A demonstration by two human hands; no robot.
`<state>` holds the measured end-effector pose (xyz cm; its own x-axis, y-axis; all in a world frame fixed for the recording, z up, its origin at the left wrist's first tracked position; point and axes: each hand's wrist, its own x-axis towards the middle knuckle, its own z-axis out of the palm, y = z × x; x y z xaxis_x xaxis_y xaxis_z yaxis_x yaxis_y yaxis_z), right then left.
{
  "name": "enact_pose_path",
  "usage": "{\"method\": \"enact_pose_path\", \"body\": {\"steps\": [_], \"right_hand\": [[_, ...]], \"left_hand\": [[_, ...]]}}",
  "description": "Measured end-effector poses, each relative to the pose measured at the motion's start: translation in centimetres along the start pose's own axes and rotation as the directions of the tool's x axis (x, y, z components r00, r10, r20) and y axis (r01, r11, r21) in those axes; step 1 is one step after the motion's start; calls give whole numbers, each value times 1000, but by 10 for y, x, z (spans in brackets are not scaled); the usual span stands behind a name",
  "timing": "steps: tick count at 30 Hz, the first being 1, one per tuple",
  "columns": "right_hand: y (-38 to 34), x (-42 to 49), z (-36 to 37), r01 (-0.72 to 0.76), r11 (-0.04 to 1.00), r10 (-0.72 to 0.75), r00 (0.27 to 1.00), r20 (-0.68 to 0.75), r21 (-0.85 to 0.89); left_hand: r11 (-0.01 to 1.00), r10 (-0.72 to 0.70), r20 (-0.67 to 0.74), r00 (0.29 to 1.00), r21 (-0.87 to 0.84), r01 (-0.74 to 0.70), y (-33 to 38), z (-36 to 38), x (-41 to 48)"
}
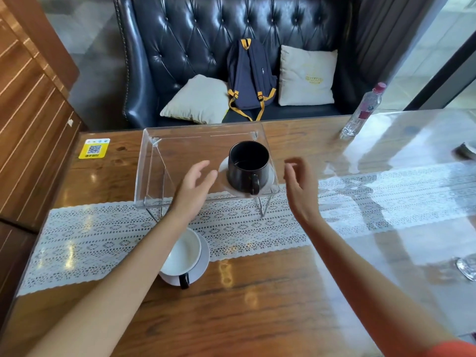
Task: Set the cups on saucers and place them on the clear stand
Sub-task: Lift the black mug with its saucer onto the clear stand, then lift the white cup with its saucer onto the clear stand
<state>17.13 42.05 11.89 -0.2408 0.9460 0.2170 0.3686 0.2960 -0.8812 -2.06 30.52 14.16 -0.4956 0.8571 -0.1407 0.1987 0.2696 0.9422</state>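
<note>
A black cup stands on a white saucer at the right front of the clear stand, its handle toward me. My left hand hovers open just left of that saucer, holding nothing. Apart from the cup on its right, my right hand is open too, fingers loosely curled. Lower down on the table, a second cup, white inside with a black handle, rests on its own white saucer, partly hidden under my left forearm.
A white lace runner crosses the wooden table under the stand. A plastic water bottle stands at the back right, a yellow QR sticker at the back left. Glassware sits at the right edge. A leather sofa holds a backpack and cushions.
</note>
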Motion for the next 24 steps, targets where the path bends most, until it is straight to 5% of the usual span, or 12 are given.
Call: {"method": "enact_pose_path", "body": {"steps": [3, 5, 8, 13, 20, 24], "right_hand": [[27, -51, 1, -169, 956, 202, 972, -122, 239], [47, -90, 4, -382, 876, 417, 907, -63, 294], [60, -139, 23, -598, 784, 556, 796, 241, 168], [22, -150, 76, -763, 645, 552, 496, 670, 33], [0, -137, 118, -536, 831, 488, 572, 660, -149], [-1, -140, 118, -549, 824, 502, 590, 633, -142]], "left_hand": [[985, 169, -202, 965, -5, -173, -35, -35, -44], [994, 107, -270, 957, 51, -97, -72, -54, -74], [986, -157, -290, 944, 2, 165, -125, -69, -103], [855, -498, -17, 867, -172, 489, -156, -65, -104], [804, -561, 50, 826, -206, 558, -165, -64, -95], [817, -542, 19, 840, -222, 532, -167, -63, -96]]}}
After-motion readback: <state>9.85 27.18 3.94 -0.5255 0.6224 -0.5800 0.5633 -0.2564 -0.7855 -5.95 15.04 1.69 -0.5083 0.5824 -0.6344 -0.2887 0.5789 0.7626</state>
